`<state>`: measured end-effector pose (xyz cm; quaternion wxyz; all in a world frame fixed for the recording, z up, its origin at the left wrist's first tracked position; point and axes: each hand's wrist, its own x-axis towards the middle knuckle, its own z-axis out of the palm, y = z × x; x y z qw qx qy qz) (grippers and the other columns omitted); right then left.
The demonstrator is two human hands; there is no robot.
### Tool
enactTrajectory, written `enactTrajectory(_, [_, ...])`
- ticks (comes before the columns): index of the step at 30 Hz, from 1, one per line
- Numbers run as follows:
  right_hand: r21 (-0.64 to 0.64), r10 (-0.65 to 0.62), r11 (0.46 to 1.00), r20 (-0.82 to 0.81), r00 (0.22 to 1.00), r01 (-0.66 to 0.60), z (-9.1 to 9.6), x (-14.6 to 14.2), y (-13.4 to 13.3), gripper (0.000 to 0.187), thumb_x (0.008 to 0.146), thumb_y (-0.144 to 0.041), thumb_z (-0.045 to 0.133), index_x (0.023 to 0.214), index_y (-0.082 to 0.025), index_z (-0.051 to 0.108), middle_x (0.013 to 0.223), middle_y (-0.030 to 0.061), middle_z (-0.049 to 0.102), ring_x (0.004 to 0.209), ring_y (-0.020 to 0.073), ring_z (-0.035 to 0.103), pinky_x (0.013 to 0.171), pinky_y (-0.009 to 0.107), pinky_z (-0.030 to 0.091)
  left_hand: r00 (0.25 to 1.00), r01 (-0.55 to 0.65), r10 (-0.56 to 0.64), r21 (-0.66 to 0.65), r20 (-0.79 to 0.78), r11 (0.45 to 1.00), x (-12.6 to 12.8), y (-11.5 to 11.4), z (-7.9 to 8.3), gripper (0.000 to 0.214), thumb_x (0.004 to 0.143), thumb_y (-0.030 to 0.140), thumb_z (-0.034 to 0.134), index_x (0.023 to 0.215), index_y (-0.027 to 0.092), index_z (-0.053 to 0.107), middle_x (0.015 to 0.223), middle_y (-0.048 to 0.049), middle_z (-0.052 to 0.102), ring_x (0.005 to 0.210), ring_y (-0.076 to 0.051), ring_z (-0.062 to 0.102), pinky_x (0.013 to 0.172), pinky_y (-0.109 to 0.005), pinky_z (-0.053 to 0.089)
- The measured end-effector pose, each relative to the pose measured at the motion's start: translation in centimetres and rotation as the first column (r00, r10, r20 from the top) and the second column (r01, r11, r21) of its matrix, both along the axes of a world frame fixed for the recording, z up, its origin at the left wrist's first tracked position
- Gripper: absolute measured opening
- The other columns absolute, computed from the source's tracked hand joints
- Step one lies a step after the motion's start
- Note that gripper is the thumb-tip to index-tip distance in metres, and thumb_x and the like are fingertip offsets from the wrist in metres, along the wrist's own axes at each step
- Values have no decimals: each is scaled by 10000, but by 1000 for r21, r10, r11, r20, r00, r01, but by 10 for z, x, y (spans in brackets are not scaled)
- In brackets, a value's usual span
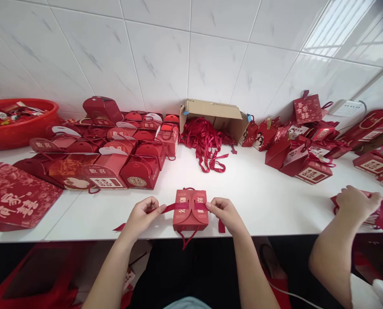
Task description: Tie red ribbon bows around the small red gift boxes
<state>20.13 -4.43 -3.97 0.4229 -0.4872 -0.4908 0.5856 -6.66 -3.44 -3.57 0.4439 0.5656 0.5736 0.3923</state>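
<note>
A small red gift box (190, 211) stands near the front edge of the white table (249, 193). A dark red ribbon (170, 208) runs across its top handles and out to both sides. My left hand (143, 215) pinches the ribbon just left of the box. My right hand (225, 213) pinches the ribbon's other end at the box's right side. A ribbon tail hangs over the table edge below the box.
Several folded red boxes (127, 150) crowd the back left beside a red basin (17, 122). A tipped cardboard carton (215, 116) spills red ribbons (207, 143). More red boxes (303, 154) lie at right, where another person's hand (357, 201) rests on one.
</note>
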Motion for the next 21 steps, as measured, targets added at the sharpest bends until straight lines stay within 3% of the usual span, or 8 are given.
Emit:
enactTrajectory(4, [16, -10, 1000, 4, 1000, 10, -3, 0, 1, 369, 731, -472, 698, 582, -182, 526, 544, -56, 407, 513, 83, 342, 495, 227, 256, 995, -43, 50, 79, -88, 996, 3, 4, -6, 325, 699, 448, 671, 672, 190, 475, 612, 48, 463, 565, -112, 451, 555, -223, 371])
enactTrajectory(7, [43, -30, 999, 48, 998, 28, -3, -1, 1, 362, 736, -468, 692, 595, -186, 516, 557, -48, 432, 529, 97, 394, 504, 231, 292, 968, 7, 39, 184, -246, 983, 10, 7, -11, 274, 727, 449, 642, 732, 201, 526, 751, 4, 553, 705, -163, 542, 670, -269, 428])
enactTrajectory(9, [123, -117, 987, 96, 989, 104, -1, -1, 0, 306, 746, -464, 678, 684, -193, 550, 636, -26, 507, 583, 121, 465, 550, 247, 362, 913, -49, 161, 291, -375, 955, 14, 5, -13, 252, 741, 447, 627, 790, 207, 568, 889, -41, 584, 864, -224, 566, 780, -342, 431])
enactTrajectory(11, [269, -307, 927, 145, 941, 261, 1, 0, -5, 284, 757, -452, 663, 876, -207, 583, 849, 24, 593, 748, 170, 549, 671, 298, 435, 794, -186, 377, 399, -477, 898, 15, -2, -14, 239, 763, 436, 607, 830, 207, 596, 948, -71, 580, 948, -276, 552, 838, -419, 400])
enactTrajectory(13, [415, -503, 813, 144, 852, 409, 3, 3, -13, 331, 778, -436, 642, 1016, -220, 562, 1022, 65, 588, 915, 212, 556, 781, 354, 444, 697, -250, 489, 461, -525, 851, 14, -15, -14, 218, 796, 420, 578, 812, 205, 614, 891, -67, 587, 885, -271, 566, 835, -435, 381])
enactTrajectory(15, [461, -535, 777, 124, 836, 429, 4, 5, -23, 248, 829, -425, 587, 950, -208, 585, 941, 60, 594, 886, 208, 558, 772, 349, 442, 731, -175, 422, 451, -535, 875, 13, -31, -13, 221, 833, 402, 540, 786, 208, 635, 800, -45, 596, 770, -228, 578, 791, -390, 389])
enactTrajectory(19, [272, -219, 948, 182, 959, 165, 1, 6, -39, 389, 923, -470, 432, 764, -184, 641, 562, -15, 472, 551, 137, 468, 558, 279, 381, 818, 97, 80, 274, -570, 957, 19, -52, -12, 266, 889, 347, 449, 889, 232, 689, 725, -23, 603, 704, -193, 587, 746, -346, 388])
enactTrajectory(21, [155, -111, 985, 218, 970, 78, -2, 3, -43, 447, 929, -512, 395, 797, -178, 660, 490, -33, 433, 489, 125, 427, 521, 271, 355, 812, 151, -12, 191, -583, 970, 24, -54, -12, 288, 897, 304, 410, 988, 240, 676, 774, -31, 621, 748, -206, 595, 769, -369, 376])
